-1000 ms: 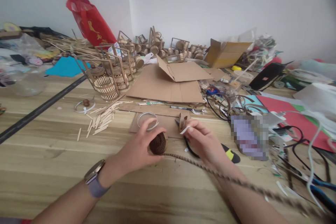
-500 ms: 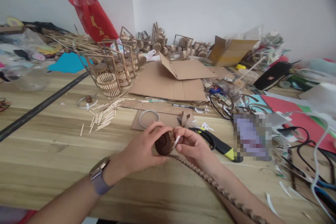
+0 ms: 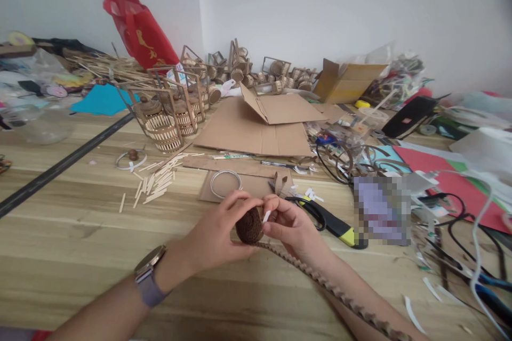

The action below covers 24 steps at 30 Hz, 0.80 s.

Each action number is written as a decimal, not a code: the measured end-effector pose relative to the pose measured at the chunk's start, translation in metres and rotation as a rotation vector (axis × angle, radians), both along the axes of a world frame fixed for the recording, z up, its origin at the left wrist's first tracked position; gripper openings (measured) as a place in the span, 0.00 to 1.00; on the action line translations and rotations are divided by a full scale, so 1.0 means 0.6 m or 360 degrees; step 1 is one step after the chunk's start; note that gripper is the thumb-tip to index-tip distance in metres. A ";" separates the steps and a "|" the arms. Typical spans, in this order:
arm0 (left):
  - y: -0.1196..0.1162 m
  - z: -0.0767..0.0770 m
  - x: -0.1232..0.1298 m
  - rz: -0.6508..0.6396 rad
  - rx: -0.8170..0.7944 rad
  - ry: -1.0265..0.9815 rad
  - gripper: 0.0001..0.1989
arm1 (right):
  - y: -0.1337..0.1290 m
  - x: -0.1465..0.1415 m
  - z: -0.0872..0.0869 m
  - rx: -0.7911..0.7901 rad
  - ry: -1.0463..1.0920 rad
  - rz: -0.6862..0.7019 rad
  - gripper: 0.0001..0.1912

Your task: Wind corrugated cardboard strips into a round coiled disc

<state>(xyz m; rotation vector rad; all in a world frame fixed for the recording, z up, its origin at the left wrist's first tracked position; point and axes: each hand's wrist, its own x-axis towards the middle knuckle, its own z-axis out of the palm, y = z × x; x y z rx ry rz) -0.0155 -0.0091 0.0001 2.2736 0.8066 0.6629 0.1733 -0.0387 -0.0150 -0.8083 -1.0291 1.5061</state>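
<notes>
A coil of brown corrugated cardboard strip (image 3: 248,226) is gripped between the thumb and fingers of my left hand (image 3: 216,229), with its spiral face turned toward me. The loose end of the strip (image 3: 320,278) trails from the coil's underside along my right forearm to the lower right. Pinched in my right hand (image 3: 294,224), at the coil's right side, is a small white paper strip (image 3: 266,216). Just beyond my hands a pale ring (image 3: 226,171) lies on a flat piece of cardboard (image 3: 256,186). Scissors and a black-and-yellow cutter (image 3: 340,229) lie right of my right hand.
Short wooden sticks (image 3: 158,184) are scattered at left, near several small lantern-like baskets (image 3: 164,133). Folded cardboard (image 3: 252,136) lies at mid-table. A black bar (image 3: 68,162) crosses the left side. Cables (image 3: 480,245), pliers and coloured paper (image 3: 432,168) crowd the right.
The camera view has shifted slightly. My hands still hold the coil, and the white paper strip in my right hand now sits closer against the coil's edge.
</notes>
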 end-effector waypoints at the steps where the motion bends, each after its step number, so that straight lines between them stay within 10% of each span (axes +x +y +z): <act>1: -0.001 0.000 0.000 0.0005 0.0008 0.0001 0.33 | 0.000 0.000 0.002 0.0018 -0.0017 -0.0008 0.13; 24: -0.012 -0.012 0.004 0.0060 0.0210 -0.0041 0.34 | -0.013 0.003 -0.002 0.0323 -0.0461 -0.0306 0.10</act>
